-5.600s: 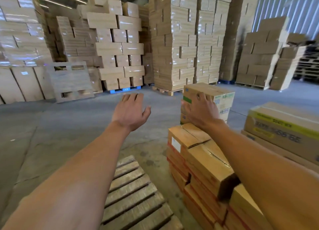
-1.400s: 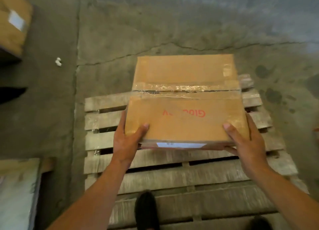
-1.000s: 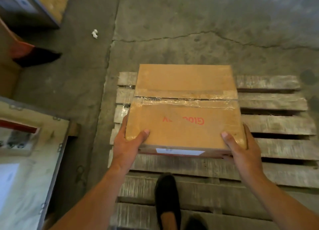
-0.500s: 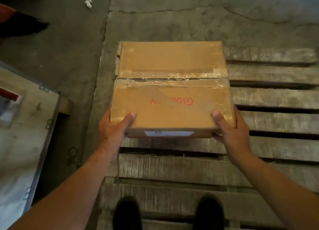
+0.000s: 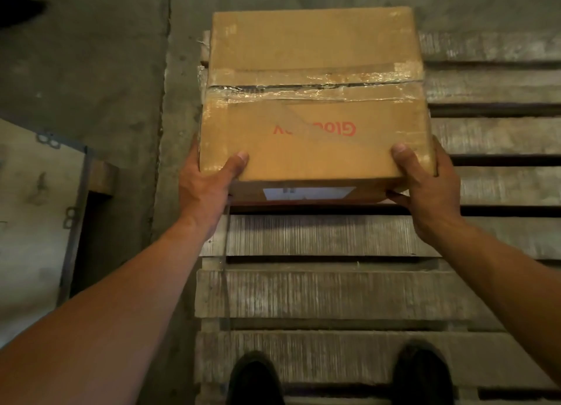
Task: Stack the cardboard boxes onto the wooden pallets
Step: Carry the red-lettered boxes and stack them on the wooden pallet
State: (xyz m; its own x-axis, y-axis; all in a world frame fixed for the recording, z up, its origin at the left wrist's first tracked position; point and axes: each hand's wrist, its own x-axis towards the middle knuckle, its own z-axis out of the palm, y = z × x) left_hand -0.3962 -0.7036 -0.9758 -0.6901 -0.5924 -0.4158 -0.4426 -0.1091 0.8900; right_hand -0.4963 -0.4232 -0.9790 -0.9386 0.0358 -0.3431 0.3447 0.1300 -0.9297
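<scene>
Head view: I saw one cardboard box (image 5: 315, 100), taped across its top, over the far left corner of one wooden pallet (image 5: 334, 295). The left grip (image 5: 206, 186) and the right grip (image 5: 425, 189) each clasped a near corner, thumbs on top. I could not tell whether the box touched the slats. I judged it the first box here, not yet let go; I counted no others. Two dark shoes (image 5: 255, 380) stood on the near boards.

One cardboard box (image 5: 312, 100), one wooden pallet (image 5: 334, 295), two hands: left hand (image 5: 206, 183), right hand (image 5: 425, 189); two black shoes (image 5: 255, 380), one metal-edged panel (image 5: 30, 222).
</scene>
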